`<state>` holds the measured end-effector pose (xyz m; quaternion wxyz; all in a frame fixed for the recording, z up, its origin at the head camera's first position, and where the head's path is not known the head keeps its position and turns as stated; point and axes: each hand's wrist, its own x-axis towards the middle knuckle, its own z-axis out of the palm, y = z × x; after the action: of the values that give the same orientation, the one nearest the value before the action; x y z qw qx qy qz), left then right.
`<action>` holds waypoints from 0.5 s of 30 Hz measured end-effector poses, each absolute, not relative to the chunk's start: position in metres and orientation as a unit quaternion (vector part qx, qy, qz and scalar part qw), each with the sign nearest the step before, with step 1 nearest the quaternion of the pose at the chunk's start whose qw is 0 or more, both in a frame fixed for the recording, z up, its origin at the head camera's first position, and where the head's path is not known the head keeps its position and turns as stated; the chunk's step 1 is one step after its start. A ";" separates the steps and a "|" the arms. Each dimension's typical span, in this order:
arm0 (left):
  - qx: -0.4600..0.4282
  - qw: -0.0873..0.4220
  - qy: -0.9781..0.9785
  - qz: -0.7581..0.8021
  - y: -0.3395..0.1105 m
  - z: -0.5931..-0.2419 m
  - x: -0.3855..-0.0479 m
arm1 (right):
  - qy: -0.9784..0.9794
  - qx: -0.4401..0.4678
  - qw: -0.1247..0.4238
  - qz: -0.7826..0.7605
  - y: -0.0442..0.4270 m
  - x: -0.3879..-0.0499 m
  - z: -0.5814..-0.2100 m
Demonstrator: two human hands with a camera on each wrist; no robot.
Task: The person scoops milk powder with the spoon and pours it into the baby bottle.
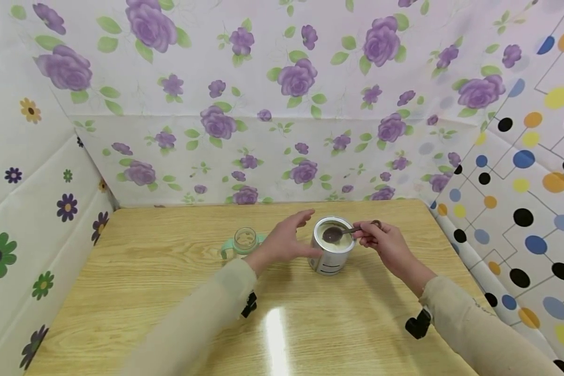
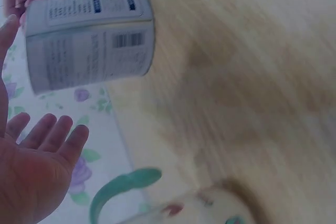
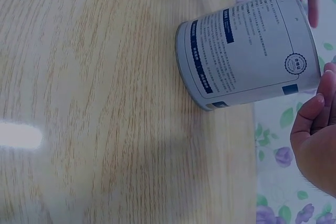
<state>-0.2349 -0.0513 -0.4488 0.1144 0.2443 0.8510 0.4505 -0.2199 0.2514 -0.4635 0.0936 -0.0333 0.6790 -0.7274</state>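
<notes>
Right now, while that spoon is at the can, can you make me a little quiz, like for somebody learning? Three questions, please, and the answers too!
1. Which hand holds the spoon?

2. True or false: in the head view, the can stands to the right of the green-handled bottle.

3. In the head view, where is the spoon's scoop end?
A) On the bare wood
B) At the can's open top
C) Inside the bottle

Key:
1. The right hand
2. True
3. B
</notes>
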 end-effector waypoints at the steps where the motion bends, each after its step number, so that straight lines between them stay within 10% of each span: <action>1: 0.241 0.117 0.848 0.456 -0.049 -0.454 -0.235 | 0.677 -0.033 0.094 -0.729 0.251 -0.220 -0.463; 15: 0.230 0.100 0.813 0.526 -0.024 -0.490 -0.234 | 0.680 -0.037 0.081 -0.728 0.242 -0.222 -0.461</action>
<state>-0.2344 -0.0240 -0.4900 0.1001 0.2296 0.8130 0.5256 -0.2217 0.2419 -0.4609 0.0807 -0.0374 0.6803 -0.7276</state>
